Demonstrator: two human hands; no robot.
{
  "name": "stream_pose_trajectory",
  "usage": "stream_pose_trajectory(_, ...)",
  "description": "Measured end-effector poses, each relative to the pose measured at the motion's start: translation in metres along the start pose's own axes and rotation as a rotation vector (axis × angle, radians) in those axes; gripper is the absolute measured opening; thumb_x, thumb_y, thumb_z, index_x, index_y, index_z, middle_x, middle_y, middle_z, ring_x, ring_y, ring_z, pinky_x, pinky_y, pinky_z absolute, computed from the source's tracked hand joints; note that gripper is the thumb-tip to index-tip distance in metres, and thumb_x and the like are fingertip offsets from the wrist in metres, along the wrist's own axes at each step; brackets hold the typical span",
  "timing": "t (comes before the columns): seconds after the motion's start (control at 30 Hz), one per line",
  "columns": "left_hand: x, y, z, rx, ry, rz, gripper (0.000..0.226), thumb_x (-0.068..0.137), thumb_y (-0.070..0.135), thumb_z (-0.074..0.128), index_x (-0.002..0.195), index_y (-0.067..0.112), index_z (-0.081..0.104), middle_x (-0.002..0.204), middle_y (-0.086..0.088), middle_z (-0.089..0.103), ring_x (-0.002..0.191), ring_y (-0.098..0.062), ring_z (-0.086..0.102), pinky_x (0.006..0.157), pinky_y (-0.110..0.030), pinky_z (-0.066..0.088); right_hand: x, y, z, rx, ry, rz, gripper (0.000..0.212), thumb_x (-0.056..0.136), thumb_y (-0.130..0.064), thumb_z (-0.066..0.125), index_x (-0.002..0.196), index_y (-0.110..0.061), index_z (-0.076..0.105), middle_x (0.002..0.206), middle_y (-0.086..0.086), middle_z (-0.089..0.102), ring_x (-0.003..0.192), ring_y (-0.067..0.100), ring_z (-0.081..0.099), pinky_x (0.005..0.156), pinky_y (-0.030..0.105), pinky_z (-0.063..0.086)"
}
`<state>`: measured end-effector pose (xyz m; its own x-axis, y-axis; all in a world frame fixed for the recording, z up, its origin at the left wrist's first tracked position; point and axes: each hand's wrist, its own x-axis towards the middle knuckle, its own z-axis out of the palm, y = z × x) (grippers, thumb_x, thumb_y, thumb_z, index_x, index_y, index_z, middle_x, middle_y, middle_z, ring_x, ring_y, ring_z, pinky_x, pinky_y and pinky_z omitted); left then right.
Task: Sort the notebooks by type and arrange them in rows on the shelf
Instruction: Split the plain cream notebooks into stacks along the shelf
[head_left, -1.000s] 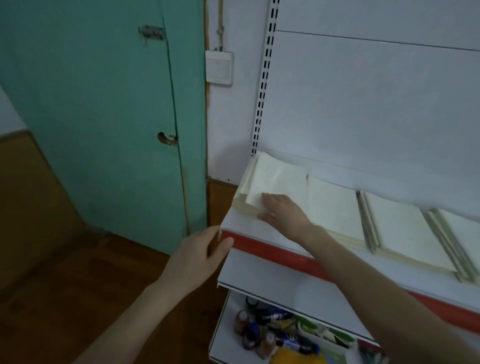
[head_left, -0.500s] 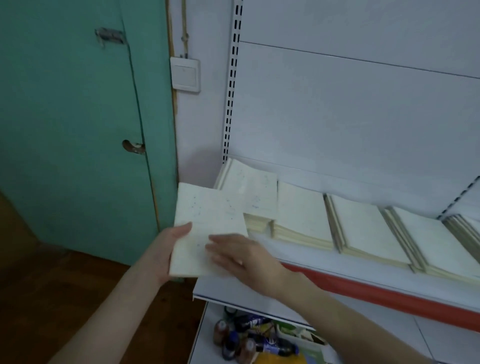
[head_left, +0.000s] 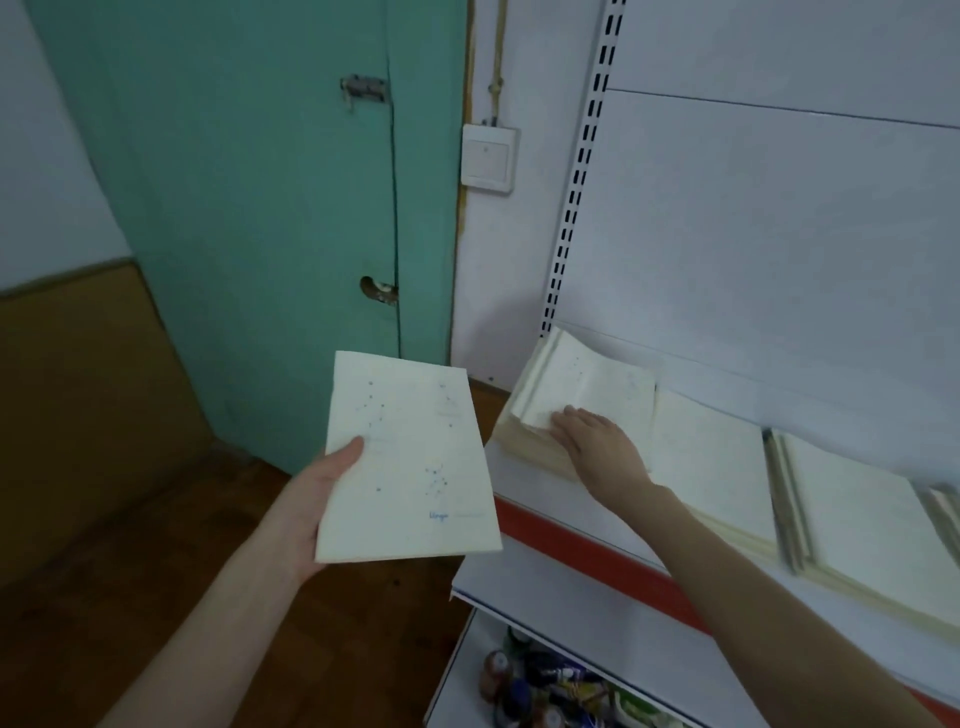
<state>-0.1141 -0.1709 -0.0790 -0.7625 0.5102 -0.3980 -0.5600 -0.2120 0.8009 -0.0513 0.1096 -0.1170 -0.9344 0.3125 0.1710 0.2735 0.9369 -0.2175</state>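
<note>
My left hand (head_left: 317, 499) grips a cream notebook (head_left: 410, 462) with faint blue dotted drawings, held in the air left of the shelf (head_left: 587, 566). Its thumb lies on the cover. My right hand (head_left: 597, 441) rests on the leftmost stack of cream notebooks (head_left: 571, 405) at the shelf's left end, fingertips at the top notebook's near-left corner, which is slightly raised. Whether the fingers pinch it I cannot tell. More cream notebook stacks (head_left: 711, 462) (head_left: 862, 514) lie in a row to the right along the shelf.
The shelf has a red front strip (head_left: 597, 551) and a white back panel. A lower shelf holds small bottles (head_left: 519, 686). To the left stand a teal door (head_left: 260, 208), a wall switch (head_left: 488, 156) and a wooden floor.
The top notebook came off the left stack into my left hand, which now holds it alone. My right hand let it go and went back to the left stack.
</note>
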Motion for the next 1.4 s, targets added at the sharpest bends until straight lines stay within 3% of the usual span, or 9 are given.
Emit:
stream_pose_trajectory(0.17, 0.008, -0.009, 0.009, 0.025, -0.018, -0.025, 0.042, 0.086, 0.051, 0.047, 0.113, 0.021, 0.060, 0.106, -0.014, 0.067, 0.099, -0.035, 0.061, 0.077, -0.047, 0.051, -0.022, -0.024, -0.030, 0.463, 0.274, 0.137, 0.031, 0.100, -0.026, 0.034, 0.090, -0.005, 0.054, 0.076, 0.007, 0.057, 0.070, 0.023, 0.051, 0.057, 0.025, 0.033)
stream_pose_trajectory(0.33, 0.016, -0.020, 0.029, 0.035, -0.105, -0.050, 0.054, 0.083, 0.066, 0.031, 0.095, 0.024, 0.063, 0.080, -0.009, 0.073, 0.080, -0.032, 0.067, 0.066, -0.040, 0.052, -0.073, -0.088, -0.011, 0.209, 0.305, -0.388, 0.034, 0.094, -0.035, 0.039, 0.109, -0.014, 0.062, 0.109, 0.003, 0.069, 0.100, 0.021, 0.065, 0.090, 0.034, 0.046)
stream_pose_trajectory(0.47, 0.011, -0.025, 0.024, -0.005, -0.114, -0.054, 0.029, 0.092, 0.034, 0.046, 0.103, 0.012, 0.061, 0.074, -0.011, 0.072, 0.065, -0.029, 0.069, 0.050, -0.037, 0.055, -0.078, -0.098, 0.001, 0.275, -0.041, -0.626, 0.036, 0.093, -0.033, 0.041, 0.121, -0.015, 0.055, 0.128, 0.003, 0.059, 0.121, 0.018, 0.053, 0.102, 0.034, 0.040)
stream_pose_trajectory(0.57, 0.007, -0.026, 0.012, -0.045, -0.047, -0.029, 0.029, 0.087, 0.022, 0.053, 0.112, 0.009, 0.061, 0.088, -0.013, 0.071, 0.085, -0.033, 0.064, 0.053, -0.040, 0.056, -0.050, -0.080, -0.019, 0.528, -0.093, -0.309, 0.038, 0.099, -0.029, 0.036, 0.130, -0.013, 0.051, 0.135, 0.002, 0.052, 0.121, 0.011, 0.047, 0.098, 0.015, 0.032)
stream_pose_trajectory(0.7, 0.002, -0.024, 0.003, -0.108, 0.021, -0.013, 0.022, 0.088, 0.020, 0.055, 0.105, 0.010, 0.064, 0.093, -0.014, 0.071, 0.094, -0.034, 0.062, 0.062, -0.049, 0.056, 0.008, -0.026, -0.015, 0.085, -0.084, 0.049, 0.064, 0.095, -0.045, 0.042, 0.146, -0.012, 0.022, 0.154, 0.006, 0.021, 0.142, 0.021, 0.019, 0.116, 0.040, 0.018)
stream_pose_trajectory(0.87, 0.001, -0.018, 0.001, -0.096, 0.007, 0.037, 0.017, 0.089, 0.021, 0.052, 0.094, 0.011, 0.065, 0.080, -0.009, 0.073, 0.075, -0.030, 0.068, 0.063, -0.045, 0.056, 0.013, 0.002, 0.008, -0.136, -0.056, -0.032, 0.042, 0.099, -0.037, 0.028, 0.130, -0.011, 0.037, 0.136, 0.006, 0.040, 0.125, 0.024, 0.037, 0.097, 0.040, 0.035)
stream_pose_trajectory(1.17, 0.006, -0.022, 0.007, -0.060, -0.079, 0.003, 0.025, 0.088, 0.030, 0.052, 0.101, 0.013, 0.064, 0.081, -0.010, 0.073, 0.073, -0.030, 0.068, 0.055, -0.044, 0.057, -0.005, -0.017, -0.036, 0.553, 0.138, 0.145, 0.045, 0.100, -0.033, 0.030, 0.139, -0.013, 0.041, 0.127, 0.004, 0.053, 0.121, 0.019, 0.046, 0.099, 0.024, 0.031)
stream_pose_trajectory(1.3, 0.013, -0.023, 0.018, -0.022, -0.087, -0.002, 0.042, 0.083, 0.054, 0.046, 0.102, 0.021, 0.063, 0.087, -0.009, 0.072, 0.085, -0.029, 0.065, 0.064, -0.039, 0.053, -0.051, -0.067, -0.028, 0.380, 0.039, -0.117, 0.046, 0.100, -0.034, 0.028, 0.143, -0.019, 0.032, 0.149, -0.001, 0.032, 0.138, 0.013, 0.028, 0.106, 0.012, 0.012)
stream_pose_trajectory(1.4, 0.016, -0.026, 0.021, -0.027, -0.156, -0.045, 0.052, 0.077, 0.054, 0.051, 0.112, 0.018, 0.062, 0.096, -0.011, 0.072, 0.089, -0.031, 0.066, 0.064, -0.041, 0.057, -0.083, -0.101, -0.008, 0.171, -0.012, -0.452, 0.058, 0.097, -0.046, 0.019, 0.139, -0.012, 0.040, 0.143, 0.012, 0.042, 0.134, 0.029, 0.038, 0.110, 0.035, 0.025)
